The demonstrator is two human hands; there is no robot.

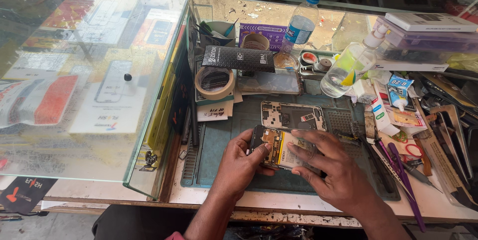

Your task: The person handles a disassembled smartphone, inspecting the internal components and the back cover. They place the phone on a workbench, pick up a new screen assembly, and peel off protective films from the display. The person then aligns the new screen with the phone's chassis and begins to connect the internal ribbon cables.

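Observation:
An opened phone (pixel 279 148) with its back off lies on a teal work mat (pixel 219 140), showing its circuit board and yellow-white battery. My left hand (pixel 239 165) grips the phone's left end, thumb on top. My right hand (pixel 331 168) lies flat over its right half, index finger stretched across the battery. Just beyond it on the mat lies a second phone frame (pixel 294 115), bare and untouched.
A glass display case (pixel 94 80) of boxed phones fills the left. Behind the mat stand a tape roll (pixel 215 81), a black box (pixel 238 58), a water bottle (pixel 299 23) and a pump bottle (pixel 351 65). Tweezers and purple-handled tools (pixel 398 165) lie at right.

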